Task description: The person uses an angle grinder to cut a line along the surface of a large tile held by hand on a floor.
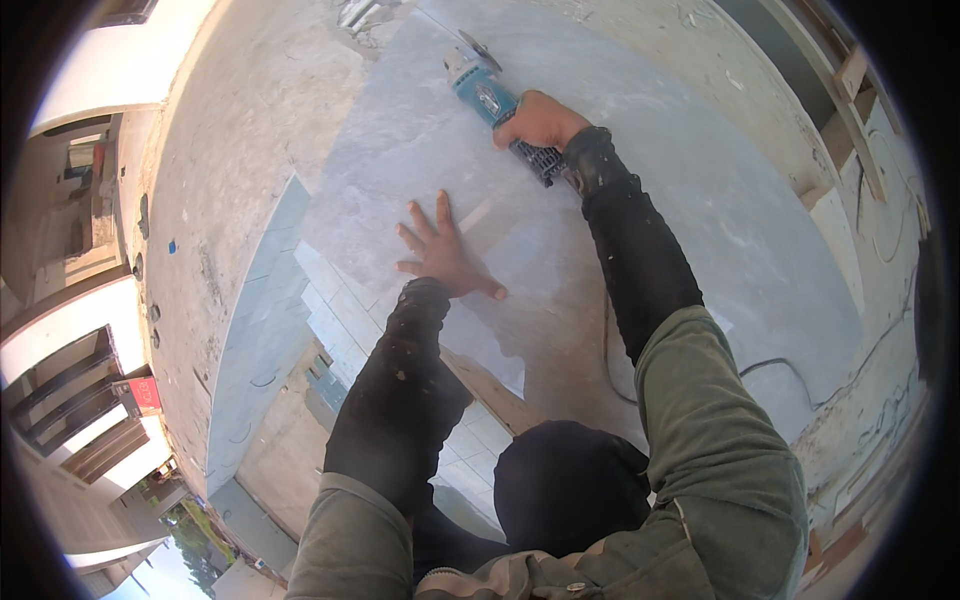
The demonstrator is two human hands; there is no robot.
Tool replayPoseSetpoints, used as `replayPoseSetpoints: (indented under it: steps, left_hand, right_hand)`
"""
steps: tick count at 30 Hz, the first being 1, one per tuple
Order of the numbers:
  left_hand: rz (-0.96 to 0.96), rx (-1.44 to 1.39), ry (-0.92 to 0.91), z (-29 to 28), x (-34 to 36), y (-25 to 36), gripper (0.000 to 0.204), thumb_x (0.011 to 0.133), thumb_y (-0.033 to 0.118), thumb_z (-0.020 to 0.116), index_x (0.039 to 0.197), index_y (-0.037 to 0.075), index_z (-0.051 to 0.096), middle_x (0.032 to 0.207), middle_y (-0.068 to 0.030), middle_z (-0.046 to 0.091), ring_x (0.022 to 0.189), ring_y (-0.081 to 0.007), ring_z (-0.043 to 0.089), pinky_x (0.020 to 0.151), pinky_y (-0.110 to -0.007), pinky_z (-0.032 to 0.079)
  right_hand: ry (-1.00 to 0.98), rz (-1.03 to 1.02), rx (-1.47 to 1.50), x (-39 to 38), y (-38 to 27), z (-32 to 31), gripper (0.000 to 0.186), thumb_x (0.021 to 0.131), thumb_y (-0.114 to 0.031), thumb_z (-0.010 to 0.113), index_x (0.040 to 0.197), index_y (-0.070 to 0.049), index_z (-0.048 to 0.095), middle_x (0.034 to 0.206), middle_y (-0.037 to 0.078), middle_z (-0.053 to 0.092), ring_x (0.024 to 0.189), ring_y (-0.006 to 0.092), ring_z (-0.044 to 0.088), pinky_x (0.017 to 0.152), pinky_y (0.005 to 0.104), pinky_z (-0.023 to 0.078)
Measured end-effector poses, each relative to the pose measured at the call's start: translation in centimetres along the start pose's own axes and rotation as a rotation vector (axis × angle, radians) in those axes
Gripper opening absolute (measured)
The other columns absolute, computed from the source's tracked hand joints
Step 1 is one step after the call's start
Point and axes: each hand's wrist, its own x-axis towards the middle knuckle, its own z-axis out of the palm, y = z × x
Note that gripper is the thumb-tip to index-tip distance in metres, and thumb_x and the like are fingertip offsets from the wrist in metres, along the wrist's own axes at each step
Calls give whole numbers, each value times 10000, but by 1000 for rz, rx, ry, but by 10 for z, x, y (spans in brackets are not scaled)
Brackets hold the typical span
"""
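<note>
Grinder (485,97) is over slab (690,140) (cord (781,361) nearer, right)

Teal-black angle grinder (484,97), disc end foremost, slanted over large flat pale-grey slab (690,170).

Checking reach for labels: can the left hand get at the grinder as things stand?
Likely yes: the left hand lies spread on the slab, with nothing visible between it and the grinder. The right hand grips its body, but the front part, toward the disc, looks uncovered.
</note>
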Motion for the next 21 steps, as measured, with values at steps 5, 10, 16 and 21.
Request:
replayPoseSetpoints:
  steps: [5, 10, 16, 21]
  left_hand:
    - [13, -11, 10, 3, 2, -4, 1791, 374, 395, 1075, 1710, 282, -112, 1730, -297, -213, 1585, -586, -143, 1131, -885, 103]
    - [12, -15, 8, 4, 2, -2, 1792, 368, 388, 1076, 1711, 285, -106, 1732, -296, -210, 1586, -584, -144, 1133, -885, 91]
    - [14, -20, 5, 5, 4, -3, 1802, 355, 383, 1079, 1710, 292, -105, 1732, -295, -215, 1587, -580, -147, 1131, -888, 90]
    - [4, -20, 14, 4, 3, -3, 1800, 355, 380, 1077, 1710, 292, -106, 1732, -289, -221, 1588, -580, -141, 1131, -888, 98]
  right_hand:
    - [23, -15, -24, -5, 2, 1, 614, 635, -319, 891, 1034, 128, 756, 967, 244, 763, 830, 342, 750, 772, 396, 579]
    - [15, 18, -24, 5, -1, -1, 644, 629, -316, 890, 1077, 125, 753, 997, 244, 764, 838, 347, 751, 781, 401, 580]
    - [-5, 15, -3, 18, -1, -1, 611, 632, -312, 872, 1045, 122, 751, 956, 223, 752, 797, 324, 728, 732, 396, 561]
    - [-2, -7, 16, 26, -6, -3, 530, 643, -297, 861, 958, 117, 757, 866, 190, 733, 720, 286, 689, 663, 394, 526]
